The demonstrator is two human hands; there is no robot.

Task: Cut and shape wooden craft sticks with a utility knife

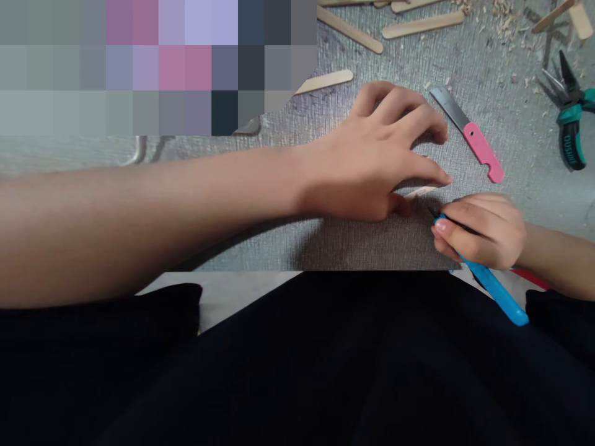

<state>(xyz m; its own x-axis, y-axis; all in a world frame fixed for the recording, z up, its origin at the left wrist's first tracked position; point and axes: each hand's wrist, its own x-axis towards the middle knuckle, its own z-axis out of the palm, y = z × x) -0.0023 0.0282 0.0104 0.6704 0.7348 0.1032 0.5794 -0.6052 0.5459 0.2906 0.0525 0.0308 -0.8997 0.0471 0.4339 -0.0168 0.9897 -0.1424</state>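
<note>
My right hand (486,229) is wrapped round a blue utility knife (497,294), its dark blade tip pointing up and left toward my other hand. On the table, my left hand (381,148) has its thumb and index finger at a small piece of wooden craft stick (421,192), holding it down. Its other fingers are bent and spread, and the palm hides part of the stick. The knife tip is close to this stick; whether it touches, I cannot tell. Beyond my hands lies a pink-handled folding knife (483,152) with its blade out.
Pliers with teal and black handles (571,127) lie at the right. Several craft sticks (423,25) and wood shavings (504,15) are scattered at the back of the grey textured table (260,248). Its front edge runs just before my lap. The upper left is blurred out.
</note>
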